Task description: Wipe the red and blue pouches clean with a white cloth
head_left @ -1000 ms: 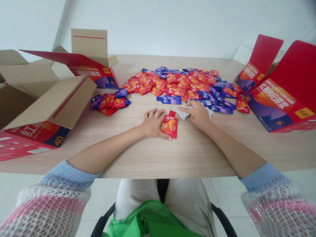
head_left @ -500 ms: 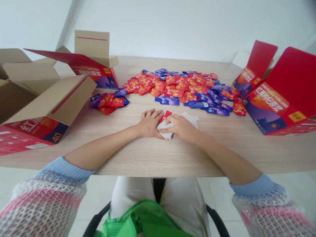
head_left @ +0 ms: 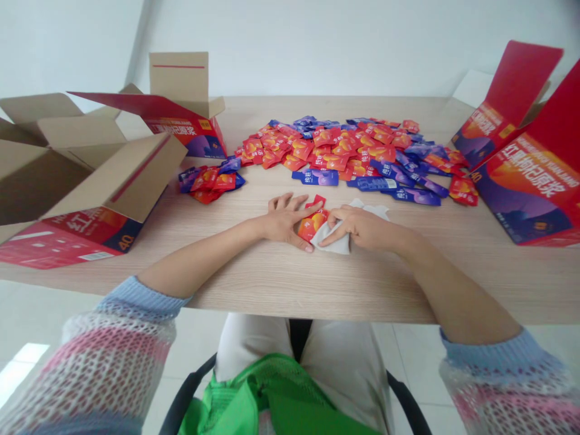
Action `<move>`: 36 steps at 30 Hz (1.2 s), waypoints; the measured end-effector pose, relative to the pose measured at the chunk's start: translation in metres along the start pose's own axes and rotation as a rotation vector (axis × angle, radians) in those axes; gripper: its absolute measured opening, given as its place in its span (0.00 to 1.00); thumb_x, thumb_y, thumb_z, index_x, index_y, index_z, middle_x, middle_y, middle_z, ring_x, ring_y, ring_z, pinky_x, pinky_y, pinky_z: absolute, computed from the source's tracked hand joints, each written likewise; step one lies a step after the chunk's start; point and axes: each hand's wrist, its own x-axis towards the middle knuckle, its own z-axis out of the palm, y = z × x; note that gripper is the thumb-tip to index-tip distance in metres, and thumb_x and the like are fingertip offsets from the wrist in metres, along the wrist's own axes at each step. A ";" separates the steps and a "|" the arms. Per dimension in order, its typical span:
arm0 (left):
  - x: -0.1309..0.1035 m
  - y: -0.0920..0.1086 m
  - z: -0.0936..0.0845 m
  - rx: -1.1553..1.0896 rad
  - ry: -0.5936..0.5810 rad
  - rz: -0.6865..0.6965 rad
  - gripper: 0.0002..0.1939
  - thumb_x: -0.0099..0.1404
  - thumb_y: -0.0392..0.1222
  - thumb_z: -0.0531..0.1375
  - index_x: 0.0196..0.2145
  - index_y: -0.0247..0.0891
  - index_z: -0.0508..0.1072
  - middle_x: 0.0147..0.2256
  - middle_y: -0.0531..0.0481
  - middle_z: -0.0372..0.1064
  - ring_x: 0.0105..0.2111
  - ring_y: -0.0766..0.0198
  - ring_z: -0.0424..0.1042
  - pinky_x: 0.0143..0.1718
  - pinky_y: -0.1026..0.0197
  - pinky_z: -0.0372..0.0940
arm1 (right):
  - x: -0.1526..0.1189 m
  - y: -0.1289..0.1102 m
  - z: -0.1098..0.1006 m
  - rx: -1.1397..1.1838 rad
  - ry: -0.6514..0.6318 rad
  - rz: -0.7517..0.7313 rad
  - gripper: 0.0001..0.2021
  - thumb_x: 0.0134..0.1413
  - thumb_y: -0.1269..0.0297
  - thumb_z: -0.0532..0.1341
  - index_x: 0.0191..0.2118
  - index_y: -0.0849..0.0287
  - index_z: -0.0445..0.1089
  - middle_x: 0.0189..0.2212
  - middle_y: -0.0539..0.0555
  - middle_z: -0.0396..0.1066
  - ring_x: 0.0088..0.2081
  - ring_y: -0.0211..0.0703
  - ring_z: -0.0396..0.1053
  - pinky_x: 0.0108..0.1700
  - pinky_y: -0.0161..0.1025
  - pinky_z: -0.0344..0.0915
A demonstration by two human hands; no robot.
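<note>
A red sachet (head_left: 312, 226) with an orange print lies flat on the table in front of me. My left hand (head_left: 286, 222) rests at its left side, fingers spread, with thumb and index finger framing it and holding it down. In my right hand (head_left: 357, 226) is a crumpled white wipe (head_left: 338, 241), pinched under bent fingers and pressed on the sachet's lower right part. More of the wipe shows behind the hand. The wipe hides a corner of the sachet.
A wide heap of red and blue sachets (head_left: 335, 151) lies at the back, with a smaller pile (head_left: 211, 181) left of it. Opened red cartons stand at the left (head_left: 86, 223), back left (head_left: 194, 130), right (head_left: 534, 187) and back right (head_left: 487, 124). The table's front edge (head_left: 308, 313) is near my lap.
My right hand and the wipe have slid right on the sachet, so more of its printed front shows. My left thumb and index finger are spread wider around it. The view has shifted slightly.
</note>
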 end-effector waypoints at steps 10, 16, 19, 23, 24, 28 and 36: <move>0.005 -0.004 -0.008 -0.008 -0.109 0.000 0.61 0.47 0.76 0.61 0.69 0.63 0.32 0.71 0.53 0.20 0.66 0.25 0.23 0.59 0.26 0.30 | 0.001 0.013 -0.005 -0.289 0.086 0.149 0.24 0.56 0.79 0.53 0.46 0.43 0.78 0.45 0.55 0.68 0.42 0.48 0.61 0.45 0.42 0.56; 0.002 -0.002 -0.011 -0.015 -0.147 0.001 0.60 0.47 0.75 0.61 0.69 0.62 0.35 0.71 0.52 0.19 0.66 0.26 0.21 0.59 0.27 0.27 | -0.024 0.054 -0.015 -0.465 0.218 0.348 0.23 0.59 0.75 0.51 0.50 0.46 0.76 0.46 0.59 0.67 0.42 0.51 0.60 0.39 0.42 0.57; 0.001 -0.002 -0.006 -0.053 -0.073 0.009 0.63 0.46 0.74 0.62 0.70 0.56 0.33 0.71 0.49 0.24 0.67 0.27 0.23 0.60 0.28 0.27 | -0.022 0.050 -0.015 -0.450 0.330 0.270 0.23 0.59 0.74 0.50 0.51 0.47 0.76 0.47 0.59 0.66 0.45 0.53 0.60 0.44 0.46 0.59; 0.002 -0.005 0.003 -0.108 0.020 0.013 0.65 0.46 0.72 0.63 0.71 0.51 0.33 0.71 0.47 0.32 0.67 0.29 0.27 0.61 0.31 0.29 | -0.003 0.013 -0.003 -0.338 0.403 0.069 0.21 0.62 0.72 0.51 0.52 0.45 0.74 0.50 0.57 0.65 0.49 0.53 0.59 0.51 0.51 0.58; 0.003 -0.006 0.004 -0.109 0.029 0.016 0.64 0.46 0.72 0.63 0.71 0.51 0.35 0.71 0.47 0.33 0.67 0.29 0.27 0.61 0.31 0.29 | 0.002 0.005 0.002 -0.322 0.393 0.022 0.21 0.62 0.72 0.51 0.52 0.44 0.74 0.50 0.56 0.65 0.49 0.53 0.59 0.52 0.51 0.57; 0.004 -0.010 0.007 -0.075 0.040 0.037 0.61 0.46 0.72 0.64 0.70 0.52 0.40 0.71 0.47 0.33 0.66 0.27 0.28 0.60 0.30 0.29 | 0.016 -0.009 0.020 -0.299 0.298 -0.086 0.22 0.62 0.74 0.51 0.52 0.42 0.74 0.49 0.56 0.66 0.50 0.52 0.59 0.51 0.50 0.57; 0.002 -0.009 0.001 -0.066 0.037 0.085 0.56 0.49 0.72 0.62 0.69 0.57 0.44 0.71 0.51 0.34 0.66 0.26 0.31 0.59 0.29 0.33 | 0.016 0.022 0.020 -0.326 0.340 0.097 0.23 0.62 0.75 0.50 0.52 0.44 0.74 0.48 0.57 0.65 0.48 0.51 0.59 0.50 0.48 0.57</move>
